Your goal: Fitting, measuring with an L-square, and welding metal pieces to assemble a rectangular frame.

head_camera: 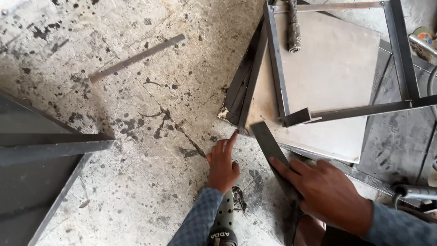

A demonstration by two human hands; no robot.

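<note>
My left hand (pixel 222 165) rests flat on the stained concrete floor (pixel 136 136), its index finger stretched out to the corner of a pale metal sheet (pixel 332 68). My right hand (pixel 325 191) presses its fingers on a dark flat metal strip (pixel 269 143) that slants across the sheet's near edge. On top of the sheet lies a frame of steel angle bars (pixel 277 68); its open corner end (pixel 298 117) is just above the strip's far tip.
A loose flat bar (pixel 136 58) lies on the floor at the upper left. Dark metal frame pieces (pixel 50 146) fill the left edge. A hammer handle (pixel 293 27) lies on the sheet at the top. A tool and cable (pixel 416 191) sit at the right, and a sandalled foot (pixel 224 223) is below my left hand.
</note>
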